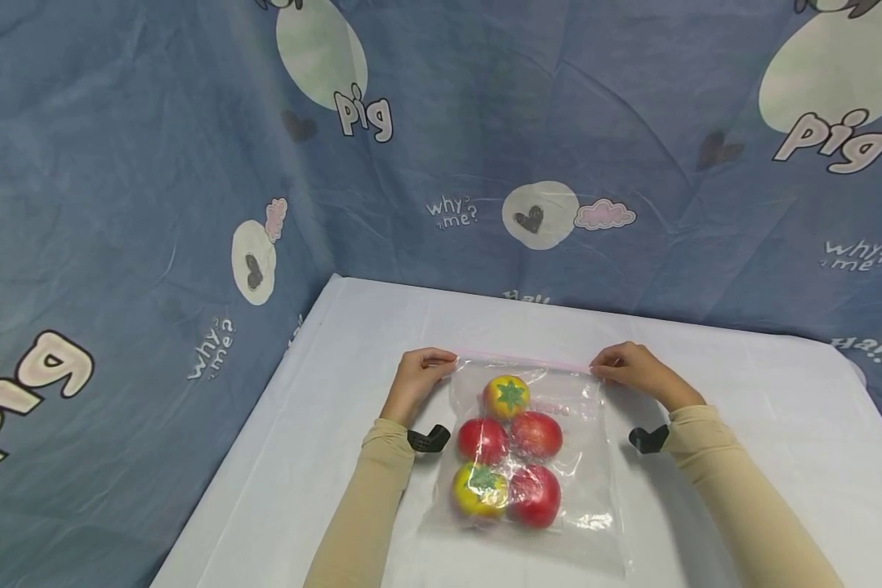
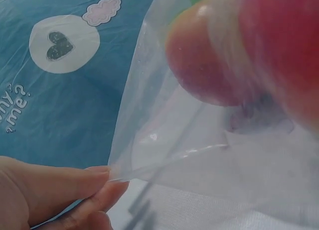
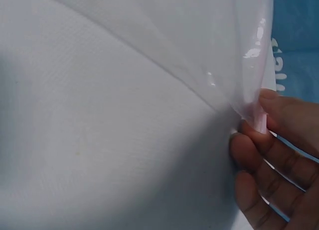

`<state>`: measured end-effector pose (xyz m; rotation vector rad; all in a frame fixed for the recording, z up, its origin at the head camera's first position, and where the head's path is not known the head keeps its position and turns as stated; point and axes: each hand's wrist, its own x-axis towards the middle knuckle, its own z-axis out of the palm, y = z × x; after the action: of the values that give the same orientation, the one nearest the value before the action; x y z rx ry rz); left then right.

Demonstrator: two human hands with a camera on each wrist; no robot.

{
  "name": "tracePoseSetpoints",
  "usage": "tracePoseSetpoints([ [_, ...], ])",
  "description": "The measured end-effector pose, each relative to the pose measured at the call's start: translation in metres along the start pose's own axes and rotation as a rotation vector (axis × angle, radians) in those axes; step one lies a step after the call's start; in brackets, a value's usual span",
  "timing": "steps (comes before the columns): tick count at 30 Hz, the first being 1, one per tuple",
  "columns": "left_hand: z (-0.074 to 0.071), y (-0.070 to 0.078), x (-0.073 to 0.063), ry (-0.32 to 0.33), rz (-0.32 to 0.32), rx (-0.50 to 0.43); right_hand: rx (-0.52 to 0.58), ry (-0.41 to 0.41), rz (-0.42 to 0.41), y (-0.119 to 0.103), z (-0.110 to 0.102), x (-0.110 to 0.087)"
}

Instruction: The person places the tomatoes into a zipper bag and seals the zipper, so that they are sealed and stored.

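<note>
A clear zip bag [image 1: 584, 490] with a pink strip along its top edge lies over the white table. Inside are several round red and yellow fruits, among them a yellow-orange one [image 1: 505, 397] with a green star-shaped leaf and a red one [image 1: 535, 496]. My left hand [image 1: 420, 380] pinches the bag's top left corner between thumb and fingers, as the left wrist view shows close up. At the opposite top corner, my right hand [image 1: 638, 371] pinches the pink edge; its other fingers curl below in the right wrist view.
The white-covered table [image 1: 772, 425] reaches back to a blue printed cloth [image 1: 412, 269] hanging behind and at the left. A black device [image 1: 429, 439] is worn at the left wrist, another black device [image 1: 648, 439] at the right.
</note>
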<state>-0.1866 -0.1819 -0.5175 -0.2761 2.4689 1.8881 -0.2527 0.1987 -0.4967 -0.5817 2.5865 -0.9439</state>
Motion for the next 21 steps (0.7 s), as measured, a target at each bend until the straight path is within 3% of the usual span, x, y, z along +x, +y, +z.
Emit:
tracePoseSetpoints([
  [9, 0.004, -0.001, 0.002, -0.003, -0.001, 0.027, -0.064, 0.098, 0.026, 0.004, 0.004, -0.007],
  [14, 0.003, 0.000, 0.002, -0.009, 0.029, 0.140, -0.099, 0.177, -0.002, 0.003, 0.011, -0.014],
  [21, -0.002, 0.001, -0.006, -0.024, 0.099, 0.307, -0.153, 0.223, -0.081, -0.004, 0.025, -0.026],
])
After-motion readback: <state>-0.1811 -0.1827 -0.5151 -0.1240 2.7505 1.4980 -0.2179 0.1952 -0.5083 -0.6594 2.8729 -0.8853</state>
